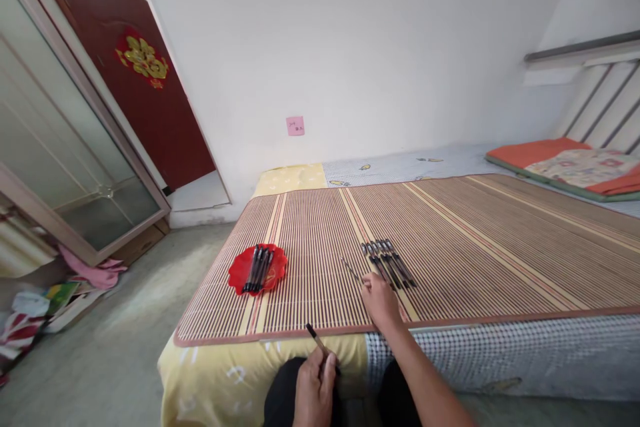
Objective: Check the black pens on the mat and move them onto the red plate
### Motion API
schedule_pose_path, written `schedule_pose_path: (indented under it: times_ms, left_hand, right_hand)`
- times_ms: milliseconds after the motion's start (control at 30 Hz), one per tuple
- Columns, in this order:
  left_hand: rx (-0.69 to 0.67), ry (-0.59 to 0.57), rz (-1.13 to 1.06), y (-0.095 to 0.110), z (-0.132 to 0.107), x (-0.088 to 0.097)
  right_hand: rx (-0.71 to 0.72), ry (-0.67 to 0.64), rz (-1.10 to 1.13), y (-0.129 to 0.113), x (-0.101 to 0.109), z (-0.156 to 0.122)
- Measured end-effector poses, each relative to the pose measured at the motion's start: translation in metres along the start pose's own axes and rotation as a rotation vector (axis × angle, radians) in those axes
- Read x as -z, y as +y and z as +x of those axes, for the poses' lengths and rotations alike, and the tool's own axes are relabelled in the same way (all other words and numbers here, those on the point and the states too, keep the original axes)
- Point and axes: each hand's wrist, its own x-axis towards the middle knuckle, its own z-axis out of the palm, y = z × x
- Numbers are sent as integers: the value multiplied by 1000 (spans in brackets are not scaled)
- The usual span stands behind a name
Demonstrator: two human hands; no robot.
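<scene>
Low over the bed's front edge, my left hand is closed around a dark pen barrel, its black end pointing up and left. My right hand pinches one end of a thin pen refill just above the striped mat. Right beside that hand lies a row of several black pens, side by side and slanted. Farther left, a red scalloped plate rests on the mat with several dark pens lying across it.
The bamboo mat covers most of the bed, over a yellow and checked sheet. A folded orange quilt is at the far right near a railing. A pink note sticks to the wall. At left are a glass door and floor clutter.
</scene>
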Motion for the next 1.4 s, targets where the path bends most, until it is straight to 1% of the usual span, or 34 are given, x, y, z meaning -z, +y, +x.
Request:
schedule_pose_path:
  times_ms: [33, 100, 167, 233, 300, 400, 500, 633, 667, 733, 833, 933, 1033, 1200, 1400]
  left_hand:
    - [20, -7, -37, 1, 1, 0]
    - [78, 8, -185, 5, 5, 0]
    - [148, 76, -390, 13, 17, 1]
    - [216, 137, -563, 25, 34, 5]
    - [262, 127, -658, 39, 52, 9]
    - [255, 76, -730, 62, 70, 12]
    - [280, 61, -851, 82, 72, 9]
    - [354, 128, -965, 100, 59, 8]
    - [364, 130, -969, 102, 55, 10]
    - [359, 91, -942, 105, 48, 15]
    - [331, -4, -851, 108, 39, 23]
    - [334, -86, -769, 112, 28, 26]
    - [334, -155, -703, 116, 17, 24]
    - [303, -194, -653, 115, 6, 21]
    - [297, -212, -598, 114, 4, 21]
  right_hand:
    - [6, 0, 89, -1, -2, -1]
    - [14, -11, 277, -4, -6, -5]
    - [13, -36, 457, -7, -11, -14]
    - [0, -66, 614, -12, -15, -26]
    - [-20, -100, 740, -18, -18, -41]
    - [-49, -157, 875, -29, -19, -65]
    - [-64, -205, 971, -40, -18, -85]
    - [-89, -289, 1115, -53, -14, -105]
    - [-87, -310, 1132, -56, -10, -108]
    - [-65, -324, 1123, -61, 1, -110]
    - [-14, -263, 1071, -67, 25, -109]
    - [40, -188, 1066, -73, 51, -105]
    - [89, -183, 1043, -76, 68, -104]
    - [164, -269, 1003, -76, 78, -107]
    - [168, -364, 1043, -76, 81, -111]
